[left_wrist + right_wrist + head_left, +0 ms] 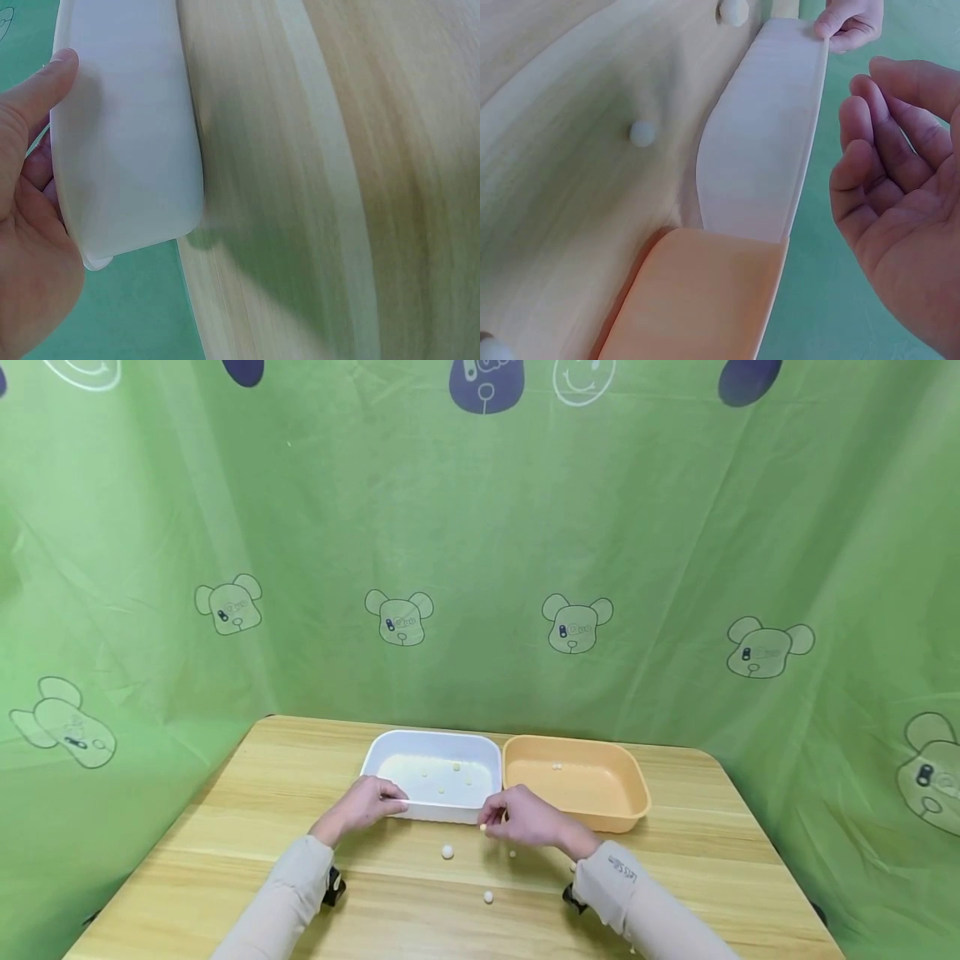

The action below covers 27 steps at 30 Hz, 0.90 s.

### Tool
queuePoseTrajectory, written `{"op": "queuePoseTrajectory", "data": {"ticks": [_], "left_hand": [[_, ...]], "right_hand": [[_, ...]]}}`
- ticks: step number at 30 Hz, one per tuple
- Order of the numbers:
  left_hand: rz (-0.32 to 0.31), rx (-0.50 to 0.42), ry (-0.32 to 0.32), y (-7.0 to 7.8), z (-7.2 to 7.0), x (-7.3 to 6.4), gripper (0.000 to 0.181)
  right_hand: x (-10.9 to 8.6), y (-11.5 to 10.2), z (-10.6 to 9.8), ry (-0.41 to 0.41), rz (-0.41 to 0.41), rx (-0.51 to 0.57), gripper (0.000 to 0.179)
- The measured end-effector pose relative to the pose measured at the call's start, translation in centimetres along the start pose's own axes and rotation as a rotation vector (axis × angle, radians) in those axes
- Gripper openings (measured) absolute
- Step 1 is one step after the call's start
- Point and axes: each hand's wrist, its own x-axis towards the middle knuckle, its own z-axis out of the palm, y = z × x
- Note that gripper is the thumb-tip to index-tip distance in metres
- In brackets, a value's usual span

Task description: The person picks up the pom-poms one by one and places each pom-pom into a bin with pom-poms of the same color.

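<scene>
One round yellow ball (483,827) sits pinched in the right grip (522,817); squeeze softly, left grip (365,803) pinching the white plastic tray (444,812) by its rim.

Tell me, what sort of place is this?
Perhaps a makeshift filming or recording booth: a green curtain printed with cartoon animal faces hangs behind and on both sides of a wooden table, and a small dark device shows at each wrist.

Curtained-off booth, kind of building unclear; green bear-print curtain (480,518) on three sides, wood-grain table (405,918)
</scene>
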Motion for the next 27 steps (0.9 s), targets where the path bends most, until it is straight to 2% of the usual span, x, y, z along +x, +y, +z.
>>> {"op": "queuePoseTrajectory", "data": {"ticks": [11, 20, 27], "left_hand": [[-0.011, -0.025, 0.002, 0.2, -0.1, 0.0, 0.009], [0.003, 0.017, 0.001, 0.1, -0.1, 0.0, 0.007], [0.001, 0.01, 0.001, 0.0, 0.0, 0.1, 0.007]], "right_hand": [[0.5, -0.3, -0.5, 0.026, 0.004, 0.034, 0.01], [1.0, -0.2, -0.8, 0.032, 0.032, 0.048, 0.006], [1.3, -0.2, -1.0, 0.05, 0.061, 0.056, 0.006]]}}
